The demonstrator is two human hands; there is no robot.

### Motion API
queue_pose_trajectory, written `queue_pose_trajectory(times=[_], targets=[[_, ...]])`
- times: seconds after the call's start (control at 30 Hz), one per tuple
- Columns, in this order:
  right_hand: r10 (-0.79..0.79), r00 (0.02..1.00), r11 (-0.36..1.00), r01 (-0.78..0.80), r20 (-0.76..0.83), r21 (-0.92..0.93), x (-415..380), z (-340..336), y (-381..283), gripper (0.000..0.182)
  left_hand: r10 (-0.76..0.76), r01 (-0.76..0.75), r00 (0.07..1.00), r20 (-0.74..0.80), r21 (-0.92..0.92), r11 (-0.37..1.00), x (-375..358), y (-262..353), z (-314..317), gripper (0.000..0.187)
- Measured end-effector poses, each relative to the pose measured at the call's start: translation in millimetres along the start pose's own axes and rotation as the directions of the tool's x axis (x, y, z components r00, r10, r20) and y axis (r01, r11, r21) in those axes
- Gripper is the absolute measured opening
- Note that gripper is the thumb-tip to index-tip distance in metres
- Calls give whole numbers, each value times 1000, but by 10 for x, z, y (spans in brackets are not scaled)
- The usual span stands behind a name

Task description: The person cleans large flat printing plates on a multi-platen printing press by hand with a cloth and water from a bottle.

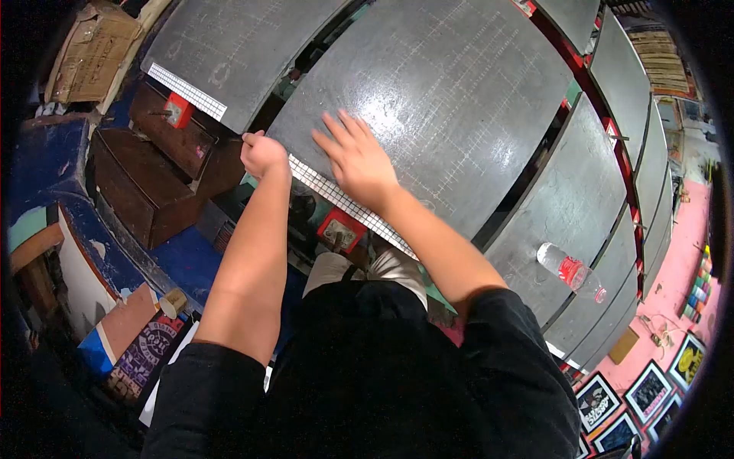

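A large grey board (466,84) with faint ruled marks lies in front of me. My right hand (358,162) rests over its near part, palm down, with the fingers stretched out and slightly blurred. Curled closed at the board's near left corner is my left hand (265,155); what its fingers hold, if anything, is hidden. A white strip with a black grid (329,189) runs along the near edge, between and below my hands. Under that edge sits a red metal bracket (341,231).
Similar grey boards (237,46) stand on both sides, separated by dark gaps. A clear plastic bottle (572,272) with a red label lies on a board to the right. At left are a brown box (141,180) and a cardboard box (93,55). Framed prints (648,392) sit lower right.
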State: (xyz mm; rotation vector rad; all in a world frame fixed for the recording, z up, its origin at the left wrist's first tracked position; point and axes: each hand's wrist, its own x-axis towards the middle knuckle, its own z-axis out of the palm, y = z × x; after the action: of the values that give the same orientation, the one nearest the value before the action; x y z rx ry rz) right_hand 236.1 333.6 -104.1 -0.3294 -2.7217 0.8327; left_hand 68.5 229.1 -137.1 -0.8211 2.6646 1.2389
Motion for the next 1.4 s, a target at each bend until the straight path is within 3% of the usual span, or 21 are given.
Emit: queue_pose_trajectory(times=[0.03, 0.17, 0.27, 0.3, 0.4, 0.43, 0.5, 0.57, 0.63, 0.7, 0.77, 0.87, 0.97, 1.03, 1.1, 1.13, 1.2, 1.23, 1.27, 1.33, 1.4], targets=[[52, 996, 999, -52, 76, 5, -375, -145, -33, 55, -6, 6, 1000, 4, -1, 1000, -15, 6, -10, 56], [289, 952, 932, -256, 100, -255, -1561, -773, 192, 57, -22, 22, 999, 26, -10, 1000, -49, 50, -17, 55], [418, 897, 832, -443, -147, -335, -1624, -1244, 1032, 54, 25, -25, 999, 26, 9, 1000, -58, 45, -26, 56], [405, 866, 831, -482, -294, -278, -1531, -1296, 1354, 51, 27, -27, 999, 32, 15, 1000, -38, 46, -8, 56], [412, 771, 728, -599, -485, -334, -1103, -1467, 2147, 46, 3, -5, 999, 48, 34, 999, -40, 59, -33, 56], [444, 728, 654, -661, -522, -366, -970, -1465, 2282, 47, -4, 2, 999, 51, 34, 999, -56, 86, -40, 56], [411, 696, 655, -675, -588, -341, -939, -1367, 2203, 46, -12, 11, 998, 59, 27, 1000, -79, 105, -63, 56], [306, 811, 807, -499, -498, -315, -1143, -1156, 1571, 47, 14, -17, 999, 39, 60, 998, -91, 115, -70, 56], [375, 882, 844, -452, -284, -289, -1426, -942, 633, 51, -4, 1, 999, 53, 42, 999, -38, 49, -48, 56], [483, 869, 846, -494, -102, -200, -1891, -751, -17, 58, -20, 19, 998, 64, 14, 1000, -1, 59, -8, 55], [530, 848, 828, -514, 11, -224, -2163, -746, -212, 61, -25, 24, 997, 69, 14, 1000, -24, 60, -36, 54], [512, 849, 814, -529, -133, -241, -2009, -910, 214, 60, -24, 22, 997, 70, 36, 999, 1, 26, -36, 52], [386, 820, 791, -530, -422, -305, -1578, -1157, 1324, 57, -27, 22, 998, 57, 80, 997, -43, 74, -46, 51], [408, 744, 702, -626, -529, -339, -1201, -1428, 2088, 53, -30, 27, 999, 40, 86, 996, -82, 129, -48, 51], [427, 678, 623, -700, -598, -349, -888, -1669, 2876, 51, -19, 17, 999, 29, 92, 996, -102, 165, -49, 52], [413, 675, 626, -698, -612, -347, -777, -1709, 2978, 51, -27, 24, 999, 26, 105, 994, -81, 144, -45, 51], [524, 610, 481, -788, -595, -384, -591, -1819, 3101, 51, -30, 25, 999, 30, 130, 991, -55, 132, -40, 52], [455, 632, 557, -751, -627, -354, -660, -1750, 3031, 51, -25, 21, 999, 36, 116, 993, -62, 115, -59, 52], [357, 726, 679, -634, -588, -370, -797, -1655, 2847, 52, -9, 4, 999, 43, 120, 993, -72, 112, -75, 52], [273, 806, 812, -486, -525, -324, -1032, -1383, 1995, 54, 12, -18, 999, 52, 111, 994, -31, 99, -45, 51], [430, 844, 814, -516, -322, -266, -1324, -1227, 1110, 61, 24, -29, 998, 50, 110, 993, 45, 1, -19, 51]])
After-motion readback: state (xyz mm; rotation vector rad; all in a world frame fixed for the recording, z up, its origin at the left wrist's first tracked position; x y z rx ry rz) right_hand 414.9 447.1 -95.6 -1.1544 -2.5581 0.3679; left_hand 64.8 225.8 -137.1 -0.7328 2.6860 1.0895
